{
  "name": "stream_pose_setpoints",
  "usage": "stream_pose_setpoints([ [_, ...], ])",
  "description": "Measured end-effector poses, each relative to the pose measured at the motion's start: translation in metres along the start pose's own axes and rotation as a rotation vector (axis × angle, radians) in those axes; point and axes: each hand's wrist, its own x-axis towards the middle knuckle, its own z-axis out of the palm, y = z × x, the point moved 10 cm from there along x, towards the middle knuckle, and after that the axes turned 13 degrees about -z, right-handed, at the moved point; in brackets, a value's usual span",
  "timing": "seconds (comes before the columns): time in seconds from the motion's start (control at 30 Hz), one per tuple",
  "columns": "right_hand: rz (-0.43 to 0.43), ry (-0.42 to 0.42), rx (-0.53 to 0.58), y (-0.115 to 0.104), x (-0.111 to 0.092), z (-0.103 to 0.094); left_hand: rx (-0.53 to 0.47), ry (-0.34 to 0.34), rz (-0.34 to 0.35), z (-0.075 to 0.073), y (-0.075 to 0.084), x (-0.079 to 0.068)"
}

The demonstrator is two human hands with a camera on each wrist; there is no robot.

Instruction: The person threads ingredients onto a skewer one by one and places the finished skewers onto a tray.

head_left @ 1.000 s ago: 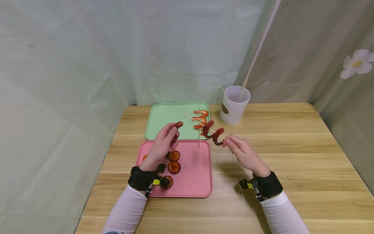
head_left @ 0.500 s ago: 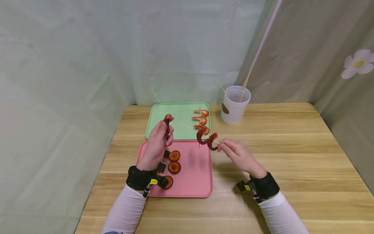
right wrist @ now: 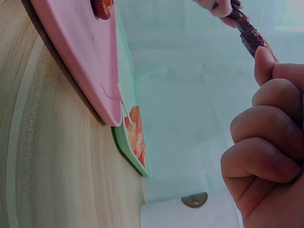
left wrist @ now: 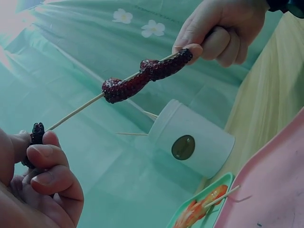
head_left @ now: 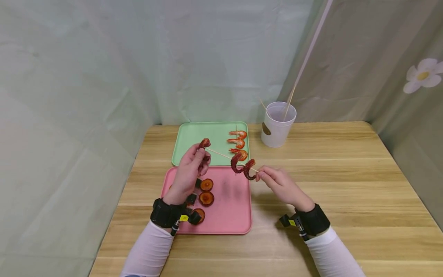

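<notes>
My right hand (head_left: 282,185) pinches one end of a thin wooden skewer (head_left: 219,153). Two curled, dark red octopus tentacles are threaded on it, one (head_left: 248,170) close to the right fingers and the other (head_left: 236,163) just beyond. Between thumb and fingers, my left hand (head_left: 187,169) grips a third octopus tentacle (head_left: 205,143). In the left wrist view, the skewer's far tip reaches right up to this tentacle (left wrist: 37,135) at the left fingertips. Both hands are raised over the trays, and the left palm hides part of the held tentacle.
Below the left hand lies a pink tray (head_left: 232,217) with several round brown mushroom caps (head_left: 206,184) and dark pieces. Behind it, a green tray (head_left: 197,132) carries a shrimp skewer (head_left: 238,143). A white cup (head_left: 275,132) with loose skewers stands at the back right.
The right hand has moved left and slightly down with the loaded skewer. The left hand has turned its tentacle, and the skewer's tip now meets it.
</notes>
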Motion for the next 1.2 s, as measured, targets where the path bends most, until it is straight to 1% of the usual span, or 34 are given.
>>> stream_pose_setpoints([
  [0.23,0.010,-0.006,-0.004,0.001,0.000,0.001,-0.015,0.008,0.006,0.002,0.002,-0.001],
  [0.47,0.008,-0.005,-0.001,0.002,0.000,0.001,0.046,0.031,0.038,0.002,0.001,0.000],
  [0.57,0.009,-0.008,0.001,0.002,-0.001,0.001,0.063,0.042,0.041,0.001,-0.001,0.001],
  [0.77,0.032,-0.030,0.032,0.004,-0.002,0.002,0.117,0.047,0.030,0.000,-0.001,0.000],
  [0.97,0.058,-0.045,0.040,0.005,-0.004,0.004,0.166,0.034,0.009,0.006,-0.002,-0.002],
  [1.1,0.065,-0.049,0.032,0.005,-0.004,0.006,0.243,0.035,-0.007,0.011,-0.007,-0.002],
  [1.2,0.072,-0.063,0.038,0.006,-0.004,0.010,0.311,0.004,-0.044,0.018,-0.015,-0.001],
])
